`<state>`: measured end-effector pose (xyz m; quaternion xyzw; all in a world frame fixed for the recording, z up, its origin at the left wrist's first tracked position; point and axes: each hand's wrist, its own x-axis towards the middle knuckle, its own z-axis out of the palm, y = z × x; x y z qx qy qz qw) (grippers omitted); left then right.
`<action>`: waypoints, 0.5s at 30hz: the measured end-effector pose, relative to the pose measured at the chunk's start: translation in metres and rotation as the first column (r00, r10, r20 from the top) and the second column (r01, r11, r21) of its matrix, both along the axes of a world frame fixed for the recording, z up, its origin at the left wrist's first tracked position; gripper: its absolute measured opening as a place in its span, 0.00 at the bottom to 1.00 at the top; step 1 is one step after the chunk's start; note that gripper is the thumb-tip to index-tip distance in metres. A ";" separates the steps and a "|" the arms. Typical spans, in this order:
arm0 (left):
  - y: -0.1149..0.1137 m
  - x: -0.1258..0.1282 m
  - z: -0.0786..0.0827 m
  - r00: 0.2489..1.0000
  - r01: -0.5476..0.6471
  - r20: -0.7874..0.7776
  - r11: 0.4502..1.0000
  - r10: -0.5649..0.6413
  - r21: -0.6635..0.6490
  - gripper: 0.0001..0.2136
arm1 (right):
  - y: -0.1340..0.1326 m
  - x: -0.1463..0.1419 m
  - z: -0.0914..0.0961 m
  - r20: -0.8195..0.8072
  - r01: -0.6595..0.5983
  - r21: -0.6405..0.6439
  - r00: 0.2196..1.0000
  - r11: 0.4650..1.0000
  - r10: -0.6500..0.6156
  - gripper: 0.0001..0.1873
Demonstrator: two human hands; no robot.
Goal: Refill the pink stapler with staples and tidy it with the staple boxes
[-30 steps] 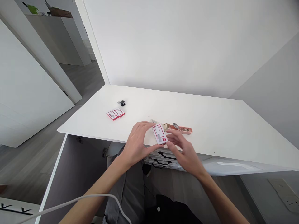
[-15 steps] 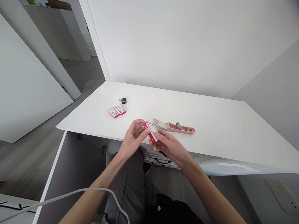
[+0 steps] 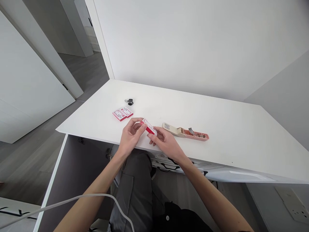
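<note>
Between my hands is a small red-and-white box (image 3: 149,126), held tilted over the front edge of the white tabletop. My left hand (image 3: 131,133) pinches its left end between thumb and fingers. The other end is gripped by my right hand (image 3: 165,141), with the thumb at the lower side. Just right of the hands lies a stapler (image 3: 184,131), cream and pink, swung wide open with metal parts showing in its pink base. Two similar red-and-white boxes (image 3: 122,113) lie side by side to the left. Behind them sits a small black staple remover (image 3: 129,101).
The white tabletop (image 3: 229,129) meets a white wall at the back. Beneath its front edge are drawers with black handles (image 3: 170,166) and an open cabinet space at left. A pale cable (image 3: 96,195) crosses the lower left over my left forearm.
Both hands have shifted slightly left with the box. The box has turned from its printed face toward a flatter tilt, showing more of its red side. The camera view has moved a little.
</note>
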<state>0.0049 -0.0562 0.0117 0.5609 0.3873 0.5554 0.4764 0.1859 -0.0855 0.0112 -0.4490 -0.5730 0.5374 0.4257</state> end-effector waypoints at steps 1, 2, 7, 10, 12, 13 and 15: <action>0.002 -0.001 -0.001 1.000 -0.002 0.004 1.000 0.002 0.000 0.17 | 0.002 0.000 -0.003 0.004 0.008 0.010 1.000 1.000 -0.008 0.26; 0.003 -0.002 -0.002 1.000 -0.003 0.008 1.000 0.003 0.000 0.17 | 0.004 0.000 -0.006 0.003 0.011 0.013 1.000 1.000 -0.011 0.26; 0.010 -0.003 -0.006 0.999 -0.037 0.026 0.999 0.037 0.002 0.18 | 0.007 0.000 -0.011 -0.025 0.026 0.001 0.999 1.000 -0.026 0.30; 0.014 -0.005 -0.010 0.996 -0.069 0.061 0.998 0.069 0.001 0.20 | 0.006 -0.001 -0.010 -0.017 0.063 -0.006 0.998 0.998 -0.063 0.30; 0.016 -0.008 -0.012 0.995 -0.062 0.075 0.998 0.063 -0.009 0.21 | 0.004 -0.002 -0.010 -0.013 0.089 -0.003 0.996 0.996 -0.089 0.30; 0.017 -0.010 -0.012 0.995 -0.058 0.080 0.998 0.059 -0.011 0.21 | 0.003 -0.002 -0.011 -0.009 0.097 0.002 0.995 0.995 -0.096 0.29; 0.019 -0.013 -0.011 0.994 -0.054 0.092 0.999 0.054 -0.007 0.21 | 0.003 -0.002 -0.012 0.008 0.100 0.015 0.995 0.995 -0.100 0.29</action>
